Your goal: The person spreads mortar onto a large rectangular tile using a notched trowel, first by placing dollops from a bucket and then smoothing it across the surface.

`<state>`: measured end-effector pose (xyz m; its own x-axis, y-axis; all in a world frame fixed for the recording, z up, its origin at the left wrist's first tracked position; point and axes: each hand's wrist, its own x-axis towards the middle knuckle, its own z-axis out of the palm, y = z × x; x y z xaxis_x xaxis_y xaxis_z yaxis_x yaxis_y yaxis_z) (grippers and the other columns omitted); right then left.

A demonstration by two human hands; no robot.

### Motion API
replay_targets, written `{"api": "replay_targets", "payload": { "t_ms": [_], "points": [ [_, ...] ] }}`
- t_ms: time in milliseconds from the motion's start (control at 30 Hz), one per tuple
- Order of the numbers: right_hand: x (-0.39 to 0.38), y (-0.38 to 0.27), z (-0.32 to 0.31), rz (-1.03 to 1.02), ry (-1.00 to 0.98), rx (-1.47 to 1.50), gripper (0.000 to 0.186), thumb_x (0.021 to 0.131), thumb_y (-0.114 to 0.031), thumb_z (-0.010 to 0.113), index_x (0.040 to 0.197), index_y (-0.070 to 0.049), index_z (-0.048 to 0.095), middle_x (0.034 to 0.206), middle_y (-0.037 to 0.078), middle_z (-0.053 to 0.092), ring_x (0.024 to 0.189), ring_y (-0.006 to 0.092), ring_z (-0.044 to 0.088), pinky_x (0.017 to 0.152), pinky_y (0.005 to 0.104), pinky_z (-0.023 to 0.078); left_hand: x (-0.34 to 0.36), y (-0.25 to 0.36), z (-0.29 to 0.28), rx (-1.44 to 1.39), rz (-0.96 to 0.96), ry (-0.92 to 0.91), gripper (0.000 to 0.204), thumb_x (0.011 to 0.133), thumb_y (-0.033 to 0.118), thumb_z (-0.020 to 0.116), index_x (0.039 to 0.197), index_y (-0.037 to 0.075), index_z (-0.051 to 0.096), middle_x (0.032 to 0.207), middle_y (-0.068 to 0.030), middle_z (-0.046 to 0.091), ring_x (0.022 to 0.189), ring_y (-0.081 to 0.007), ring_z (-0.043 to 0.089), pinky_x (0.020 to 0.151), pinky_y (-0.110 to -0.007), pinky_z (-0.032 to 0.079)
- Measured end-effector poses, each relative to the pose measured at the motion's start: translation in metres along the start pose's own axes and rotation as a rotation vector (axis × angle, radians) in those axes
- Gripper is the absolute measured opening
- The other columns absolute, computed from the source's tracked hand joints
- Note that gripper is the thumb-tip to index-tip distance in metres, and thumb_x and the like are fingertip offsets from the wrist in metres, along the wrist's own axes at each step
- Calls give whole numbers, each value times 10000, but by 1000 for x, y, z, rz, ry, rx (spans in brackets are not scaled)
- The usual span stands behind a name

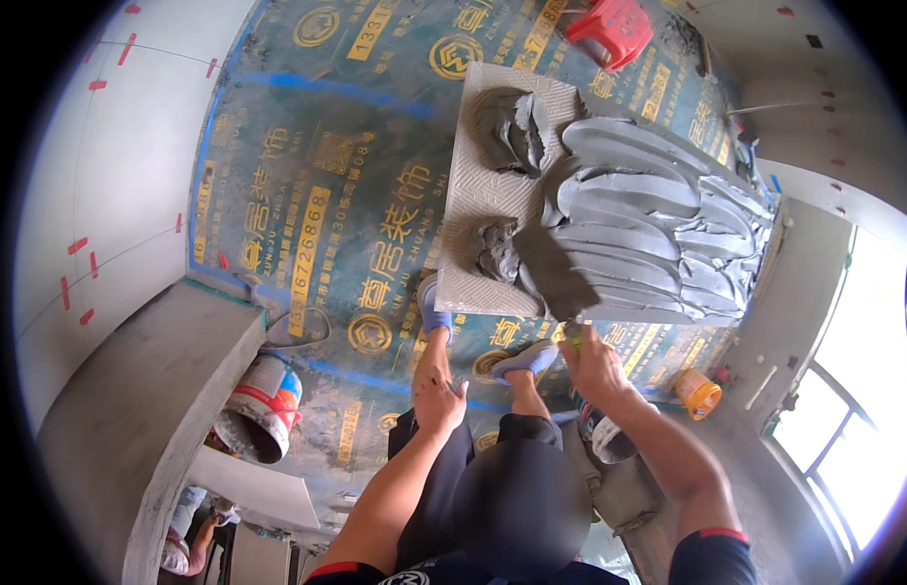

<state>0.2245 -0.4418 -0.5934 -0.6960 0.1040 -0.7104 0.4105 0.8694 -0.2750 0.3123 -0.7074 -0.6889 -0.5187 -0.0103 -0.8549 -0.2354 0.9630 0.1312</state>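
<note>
My right hand is closed around the handle of a trowel. The blade, coated grey, lies over the near edge of a large tile with a ridged pale back. Grey tile adhesive covers most of this tile in long swept strokes. On its left part, two separate lumps of adhesive sit on otherwise bare ridges. My left hand rests by my left shin with its thumb apart and nothing seen in it. Its other fingers show only in part.
Printed green protective sheeting covers the floor. A red plastic stool stands beyond the tile. A dirty bucket lies left beside a ledge; another bucket and an orange tub are right. Another person shows lower left.
</note>
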Motion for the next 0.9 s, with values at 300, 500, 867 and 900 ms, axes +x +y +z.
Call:
{"api": "replay_targets", "payload": {
  "t_ms": [300, 500, 867, 900],
  "points": [
    [150, 1, -81, -331, 57, -728, 367, 934, -429, 509, 1096, -99, 518, 864, 165, 634, 748, 350, 680, 637, 484, 549, 4, -11, 9, -19, 43, 137, 708, 884, 486, 574, 1314, -56, 424, 1179, -262, 558, 1088, -393, 565, 888, -485, 473],
    [192, -26, -111, -122, 181, -521, 443, 932, -476, 512, 1099, -67, 531, 880, 224, 660, 739, 379, 667, 600, 469, 534, 8, -8, -2, -35, 13, 19, 707, 885, 482, 576, 1327, -48, 421, 1193, -261, 549, 1071, -390, 574, 868, -479, 486],
    [131, -28, -14, 315, -129, 371, 595, 925, -618, 456, 927, -32, 554, 690, 101, 562, 539, 208, 551, 470, 367, 436, 12, -9, 1, 2, 86, 140, 677, 874, 459, 601, 1286, -51, 433, 1114, -255, 573, 1019, -397, 593, 845, -478, 497],
    [124, -18, -4, 184, -39, 139, 585, 944, -590, 435, 945, -21, 570, 741, 156, 582, 616, 266, 581, 536, 405, 451, 13, -10, -2, -44, 61, 84, 702, 875, 474, 594, 1304, -55, 427, 1133, -262, 569, 1038, -392, 589, 865, -478, 489]
  ]
}}
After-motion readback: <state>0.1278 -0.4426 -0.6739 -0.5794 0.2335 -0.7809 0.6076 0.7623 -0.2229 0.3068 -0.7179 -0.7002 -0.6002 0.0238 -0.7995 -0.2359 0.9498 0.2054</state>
